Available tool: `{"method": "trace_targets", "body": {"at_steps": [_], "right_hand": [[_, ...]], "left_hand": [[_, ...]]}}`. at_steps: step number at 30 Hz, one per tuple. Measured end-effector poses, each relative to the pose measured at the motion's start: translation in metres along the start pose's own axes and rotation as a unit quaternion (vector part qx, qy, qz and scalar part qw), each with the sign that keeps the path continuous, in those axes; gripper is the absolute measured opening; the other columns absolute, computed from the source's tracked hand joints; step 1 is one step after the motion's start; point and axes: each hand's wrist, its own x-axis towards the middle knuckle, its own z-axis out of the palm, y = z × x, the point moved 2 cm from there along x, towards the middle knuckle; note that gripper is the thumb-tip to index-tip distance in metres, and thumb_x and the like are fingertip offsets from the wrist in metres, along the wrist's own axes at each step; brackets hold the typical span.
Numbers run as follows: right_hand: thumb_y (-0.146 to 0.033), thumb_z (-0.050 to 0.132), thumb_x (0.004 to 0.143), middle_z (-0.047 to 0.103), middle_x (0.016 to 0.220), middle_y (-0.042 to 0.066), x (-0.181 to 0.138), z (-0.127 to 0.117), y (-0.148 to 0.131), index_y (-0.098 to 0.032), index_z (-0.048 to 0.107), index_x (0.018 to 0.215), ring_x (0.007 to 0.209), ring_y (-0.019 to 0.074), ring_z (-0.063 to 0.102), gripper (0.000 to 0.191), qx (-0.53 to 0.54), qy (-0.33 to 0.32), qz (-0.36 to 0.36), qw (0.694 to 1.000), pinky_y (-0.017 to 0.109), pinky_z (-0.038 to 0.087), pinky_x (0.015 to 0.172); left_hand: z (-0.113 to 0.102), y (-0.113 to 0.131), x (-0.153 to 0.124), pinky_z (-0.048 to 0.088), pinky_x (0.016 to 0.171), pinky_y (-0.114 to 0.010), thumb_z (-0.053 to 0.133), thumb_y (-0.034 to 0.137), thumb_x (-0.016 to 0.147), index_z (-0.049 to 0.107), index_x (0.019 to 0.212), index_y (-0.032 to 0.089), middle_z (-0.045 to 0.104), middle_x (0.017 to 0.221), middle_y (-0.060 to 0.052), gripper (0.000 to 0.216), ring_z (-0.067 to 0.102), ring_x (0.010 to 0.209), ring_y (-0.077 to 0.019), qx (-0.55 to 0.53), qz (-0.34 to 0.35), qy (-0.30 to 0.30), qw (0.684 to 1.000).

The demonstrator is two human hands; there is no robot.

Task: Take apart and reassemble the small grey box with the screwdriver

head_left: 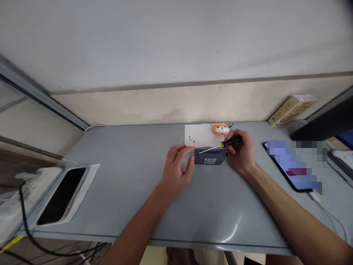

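Observation:
A small dark grey box [211, 156] with a row of vent slots and a green-and-white label stands at the middle of the desk. My left hand [179, 163] grips its left edge between thumb and fingers. In my right hand [242, 152] is a screwdriver [232, 141] with a black and yellow handle. Its thin shaft slants down to the left, and the tip is at the box's upper left corner; whether it sits in a screw is too small to tell. Behind the box lies a white sheet of paper [200, 133] with several tiny dark screws [190, 139] on it.
An orange animal-face case [220, 128] rests on the paper's right side. To the right lies a lit phone [289, 165] with a cable. A black phone [63, 195] and a power strip [35, 191] are at the left. A carton [289, 109] leans at the back right.

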Motion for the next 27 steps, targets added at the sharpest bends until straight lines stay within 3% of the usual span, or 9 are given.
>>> {"method": "trace_targets", "body": {"at_steps": [5, 9, 14, 18, 21, 27], "right_hand": [[-0.053, 0.052, 0.084, 0.042, 0.059, -0.003, 0.000, 0.002, 0.000, -0.023, 0.054, 0.067, 0.043, 0.0094, 0.028, 0.034, -0.003, -0.002, -0.005, 1.000, 0.030, 0.026, 0.046], [-0.046, 0.055, 0.083, 0.045, 0.061, -0.003, 0.000, 0.001, 0.001, -0.022, 0.055, 0.067, 0.043, 0.0088, 0.028, 0.029, 0.035, 0.008, 0.005, 0.999, 0.030, 0.021, 0.045], [-0.045, 0.054, 0.086, 0.038, 0.056, -0.004, 0.002, -0.001, -0.002, -0.022, 0.058, 0.067, 0.045, 0.0096, 0.029, 0.030, 0.059, 0.016, -0.013, 0.998, 0.029, 0.021, 0.046], [-0.050, 0.053, 0.091, 0.045, 0.056, -0.002, 0.005, -0.004, -0.003, -0.022, 0.064, 0.077, 0.050, 0.0115, 0.037, 0.033, -0.019, 0.056, -0.025, 0.998, 0.028, 0.025, 0.048], [-0.058, 0.053, 0.093, 0.052, 0.058, -0.002, 0.005, -0.002, 0.003, -0.022, 0.067, 0.085, 0.055, 0.0128, 0.044, 0.039, -0.095, 0.027, -0.026, 0.995, 0.027, 0.031, 0.052], [-0.066, 0.055, 0.091, 0.059, 0.065, 0.000, 0.004, 0.005, 0.014, -0.022, 0.068, 0.088, 0.061, 0.0151, 0.052, 0.046, -0.142, -0.036, -0.028, 0.989, 0.028, 0.037, 0.057]], "left_hand": [[0.004, -0.001, -0.001, 0.051, 0.096, -0.037, 0.056, 0.024, 0.100, 0.066, 0.116, 0.026, 0.062, 0.112, -0.008, 0.020, 0.061, 0.103, -0.0192, 0.025, 0.048, 0.032, 0.998], [0.006, -0.001, -0.001, 0.051, 0.093, -0.035, 0.057, 0.021, 0.099, 0.067, 0.113, 0.026, 0.063, 0.110, -0.007, 0.018, 0.061, 0.097, -0.0174, 0.043, 0.071, 0.021, 0.996], [0.005, -0.001, -0.001, 0.049, 0.090, -0.036, 0.053, 0.019, 0.099, 0.068, 0.108, 0.026, 0.064, 0.107, -0.006, 0.018, 0.060, 0.092, -0.0174, 0.088, 0.070, -0.004, 0.994], [0.005, 0.001, -0.001, 0.049, 0.089, -0.036, 0.055, 0.018, 0.098, 0.067, 0.108, 0.026, 0.064, 0.109, -0.006, 0.018, 0.060, 0.089, -0.0176, 0.123, 0.085, -0.010, 0.989], [0.006, 0.000, -0.001, 0.049, 0.088, -0.036, 0.056, 0.015, 0.096, 0.066, 0.109, 0.025, 0.063, 0.110, -0.007, 0.019, 0.060, 0.089, -0.0175, 0.117, 0.100, -0.002, 0.988], [0.007, -0.003, -0.001, 0.051, 0.083, -0.033, 0.058, 0.009, 0.094, 0.064, 0.113, 0.024, 0.061, 0.112, -0.007, 0.025, 0.060, 0.085, -0.0156, 0.073, 0.126, 0.023, 0.989]]}}
